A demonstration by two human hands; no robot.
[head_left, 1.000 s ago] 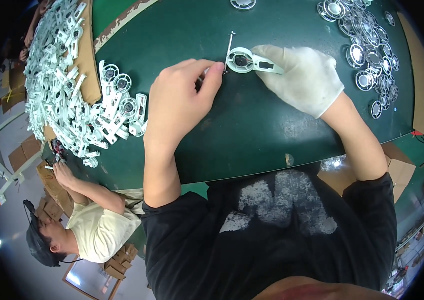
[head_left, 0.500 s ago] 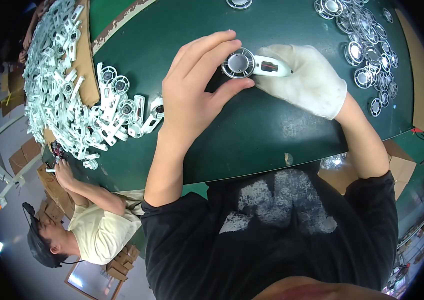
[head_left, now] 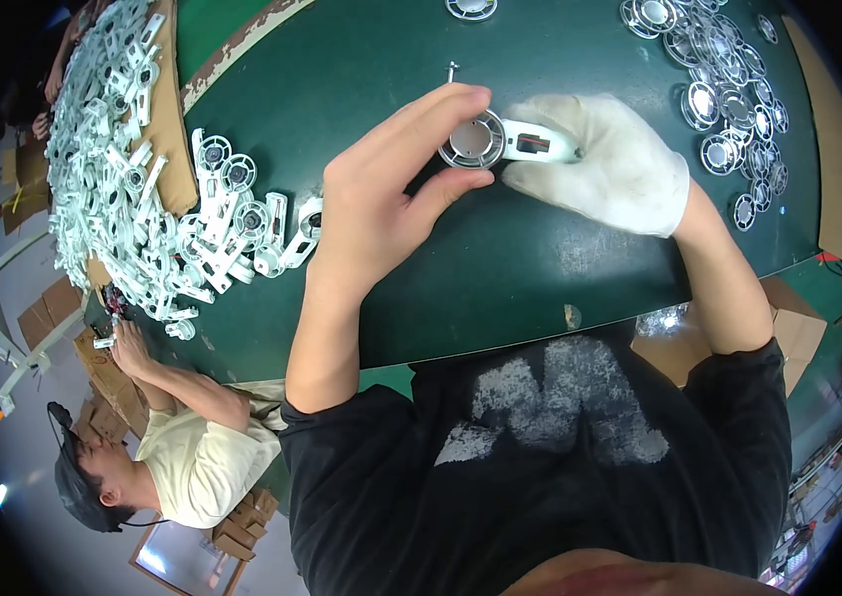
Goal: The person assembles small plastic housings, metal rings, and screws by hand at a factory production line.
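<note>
Over the table I hold a small pale mint handheld fan [head_left: 532, 143] with a chrome ring cover [head_left: 471, 142] at its round head. My left hand [head_left: 386, 184] is bare, its fingers and thumb closed about the left side of the ring. In a white glove, my right hand [head_left: 615, 164] grips the mint handle from the right. A dark rectangular slot shows on the handle's upper face. The glove hides the handle's end. Just beyond my left fingers a small shiny metal piece [head_left: 453, 72] shows on the table.
Several loose mint fan bodies [head_left: 242, 223] lie left of my hands, beside a large heap [head_left: 108, 169] of them. Chrome ring covers [head_left: 729, 94] are piled at the far right, and a single cover [head_left: 471, 8] lies at the far edge. A co-worker [head_left: 178, 437] works at the left.
The fan has come slightly nearer to me. My left fingers have moved down and closed further over the ring, and the small metal piece beyond them now shows.
</note>
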